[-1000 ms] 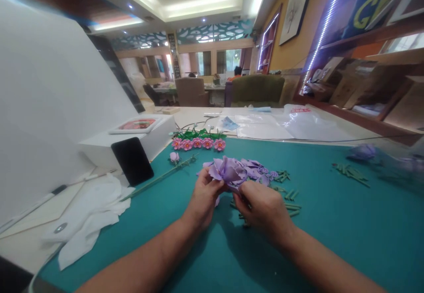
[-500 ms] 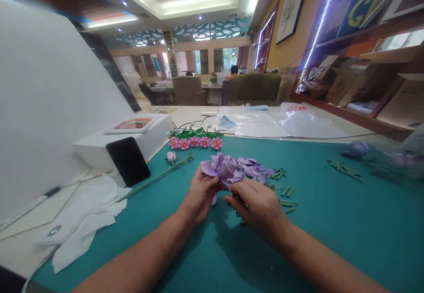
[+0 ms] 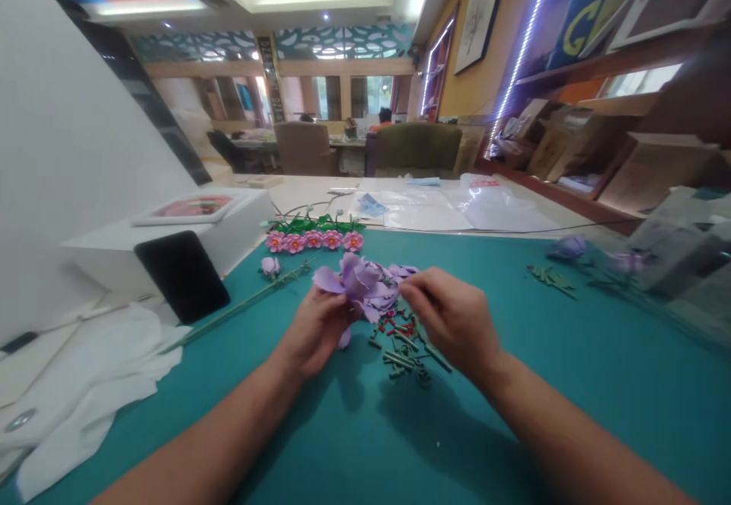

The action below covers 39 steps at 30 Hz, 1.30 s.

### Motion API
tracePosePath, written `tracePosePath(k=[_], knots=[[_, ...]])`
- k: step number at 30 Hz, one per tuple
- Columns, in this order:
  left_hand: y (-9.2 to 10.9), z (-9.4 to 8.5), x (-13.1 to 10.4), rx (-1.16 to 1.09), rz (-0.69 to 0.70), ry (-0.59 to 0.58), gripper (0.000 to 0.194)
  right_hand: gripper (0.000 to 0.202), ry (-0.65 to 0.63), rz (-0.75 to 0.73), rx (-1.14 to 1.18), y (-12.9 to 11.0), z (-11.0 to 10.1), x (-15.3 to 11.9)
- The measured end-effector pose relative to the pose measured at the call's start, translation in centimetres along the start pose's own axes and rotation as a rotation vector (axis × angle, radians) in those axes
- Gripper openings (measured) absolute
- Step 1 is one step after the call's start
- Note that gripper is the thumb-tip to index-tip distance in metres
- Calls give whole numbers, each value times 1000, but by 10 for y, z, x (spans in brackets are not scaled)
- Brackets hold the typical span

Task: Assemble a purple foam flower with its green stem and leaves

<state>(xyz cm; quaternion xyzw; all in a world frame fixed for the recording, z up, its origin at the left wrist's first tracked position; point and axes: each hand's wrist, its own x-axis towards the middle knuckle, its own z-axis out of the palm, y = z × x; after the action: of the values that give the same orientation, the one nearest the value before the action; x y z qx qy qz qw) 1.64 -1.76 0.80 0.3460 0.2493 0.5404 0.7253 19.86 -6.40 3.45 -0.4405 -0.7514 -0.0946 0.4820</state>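
My left hand is closed round the underside of a light purple artificial flower, its broad petals spread above my fingers. To the right of the bloom hovers my right hand, thumb and forefinger pinched together. Whatever lies between those fingertips is hidden. Behind the flower, loose purple pieces are partly covered by it. Short green stem pieces lie scattered on the mat below, between my two hands. Several small red pieces are among them.
Pink flowers with green leaves lie in a row at the mat's back. A purple bud on a long stem, a black tablet-like slab and white tissue are left. More green pieces and a purple flower lie right.
My right hand has drawn away from the flower to the right, uncovering green and red pieces. My left hand still holds the flower. The whole view has turned slightly right.
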Motion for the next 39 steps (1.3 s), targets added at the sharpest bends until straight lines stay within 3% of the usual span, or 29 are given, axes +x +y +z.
tracePosePath(k=[6,11,18,22,28,32,35,39], knots=[[17,-2,4,-35,-27,38,19,21,-82,370,-241,54,-24,10],[26,-1,4,-41,-36,80,17,16,-233,478,-345,78,-16,3],[25,-2,4,-25,-39,87,18,33,-605,458,-457,89,4,-11],[24,0,4,-19,-42,89,17,34,-731,433,-470,91,7,-13],[25,2,1,-21,-54,94,17,42,-816,377,-512,89,10,-17],[24,1,1,-13,-56,88,17,23,-864,312,-511,89,16,-21],[24,1,2,-13,-46,86,17,16,-858,271,-500,89,18,-22],[24,0,2,-12,-46,86,18,23,-814,244,-508,88,20,-24]])
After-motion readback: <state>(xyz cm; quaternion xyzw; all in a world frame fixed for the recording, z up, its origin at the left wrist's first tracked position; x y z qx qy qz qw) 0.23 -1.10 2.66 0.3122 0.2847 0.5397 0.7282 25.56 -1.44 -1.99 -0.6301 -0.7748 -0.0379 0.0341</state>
